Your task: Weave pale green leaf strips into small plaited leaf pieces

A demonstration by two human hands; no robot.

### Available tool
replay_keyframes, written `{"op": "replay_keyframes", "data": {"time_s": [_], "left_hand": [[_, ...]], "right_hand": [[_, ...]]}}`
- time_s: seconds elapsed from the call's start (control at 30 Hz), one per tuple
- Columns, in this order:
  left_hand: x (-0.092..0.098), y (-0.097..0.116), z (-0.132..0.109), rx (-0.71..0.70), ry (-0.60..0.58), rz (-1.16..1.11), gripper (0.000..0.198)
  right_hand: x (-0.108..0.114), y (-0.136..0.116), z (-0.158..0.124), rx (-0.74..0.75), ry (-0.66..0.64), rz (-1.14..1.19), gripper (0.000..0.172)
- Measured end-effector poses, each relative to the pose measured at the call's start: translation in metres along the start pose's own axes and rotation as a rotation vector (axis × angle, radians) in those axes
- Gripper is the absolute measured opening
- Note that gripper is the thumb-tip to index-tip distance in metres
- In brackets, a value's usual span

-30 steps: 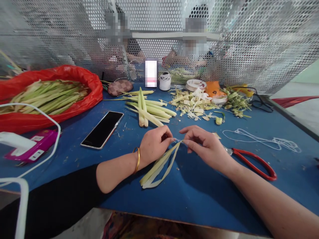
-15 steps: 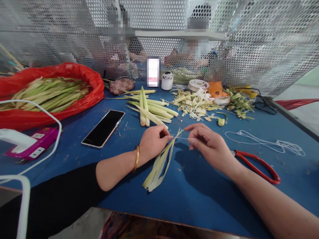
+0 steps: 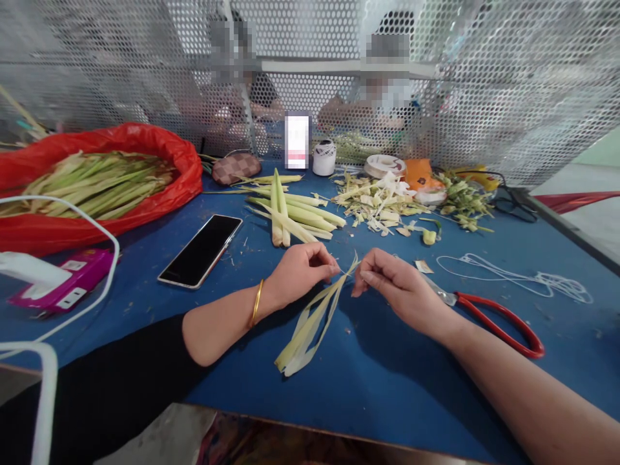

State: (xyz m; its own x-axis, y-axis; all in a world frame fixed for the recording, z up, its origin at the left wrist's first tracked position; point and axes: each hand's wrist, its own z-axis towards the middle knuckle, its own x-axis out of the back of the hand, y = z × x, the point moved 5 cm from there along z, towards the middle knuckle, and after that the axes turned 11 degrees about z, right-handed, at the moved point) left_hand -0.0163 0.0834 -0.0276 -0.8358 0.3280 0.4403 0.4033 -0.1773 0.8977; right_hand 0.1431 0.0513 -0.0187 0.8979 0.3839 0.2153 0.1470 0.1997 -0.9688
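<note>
My left hand (image 3: 298, 272) is closed in a pinch at the top end of a bundle of pale green leaf strips (image 3: 312, 316) that trails toward me over the blue table (image 3: 378, 381). My right hand (image 3: 400, 289) is also pinched, close to the same end, on a thin white thread that I can barely make out. The two hands are a few centimetres apart. A gold bangle sits on my left wrist.
Red-handled scissors (image 3: 498, 320) lie right of my right hand. A black phone (image 3: 201, 250), cut stalks (image 3: 290, 213), leaf scraps (image 3: 382, 203), loose white string (image 3: 513, 276), a red bag of leaves (image 3: 97, 177), a thread spool (image 3: 324, 157) and a pink device (image 3: 72, 278) share the table. People sit behind the mesh screen.
My right hand pulled away to the right, drawing the thread taut, then came back close to the left hand. The leaf strips shifted slightly with it.
</note>
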Motion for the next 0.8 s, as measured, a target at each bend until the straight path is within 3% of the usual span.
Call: {"op": "replay_keyframes", "data": {"time_s": [0.1, 0.2, 0.8], "left_hand": [[-0.006, 0.001, -0.001, 0.036, -0.116, -0.266, 0.019], [-0.01, 0.002, -0.002, 0.041, -0.157, -0.371, 0.018], [-0.012, 0.001, 0.002, 0.063, -0.086, -0.092, 0.015]], "right_hand": [[-0.001, 0.001, 0.0, 0.002, -0.018, -0.068, 0.018], [-0.003, 0.0, 0.0, -0.007, -0.035, -0.092, 0.017], [-0.007, -0.008, -0.005, -0.006, -0.084, -0.301, 0.018]]}}
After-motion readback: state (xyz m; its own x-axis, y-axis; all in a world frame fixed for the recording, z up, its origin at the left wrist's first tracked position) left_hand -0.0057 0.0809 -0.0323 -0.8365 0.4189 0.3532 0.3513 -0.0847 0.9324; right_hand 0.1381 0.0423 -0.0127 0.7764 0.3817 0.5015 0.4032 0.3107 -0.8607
